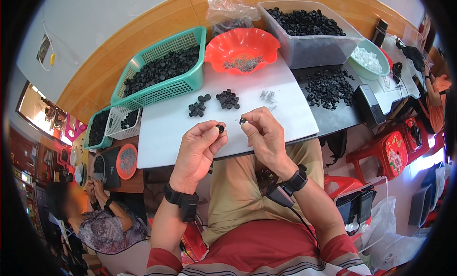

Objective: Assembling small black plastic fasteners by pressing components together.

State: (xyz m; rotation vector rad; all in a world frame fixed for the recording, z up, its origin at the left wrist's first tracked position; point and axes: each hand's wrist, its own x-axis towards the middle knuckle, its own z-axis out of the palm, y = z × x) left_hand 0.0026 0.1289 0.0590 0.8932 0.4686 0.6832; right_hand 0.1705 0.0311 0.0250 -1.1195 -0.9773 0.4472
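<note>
L hand pinches a round black cap; R hand grips a small black piece, thin pin poking left, approx capward. They're apart: piece just R of cap, bit farther out, over white board.

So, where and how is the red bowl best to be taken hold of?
Likely pinch the red bowl by its flared, wavy rim, from the near side: the large green basket crowds its left and the clear bin its right.
</note>
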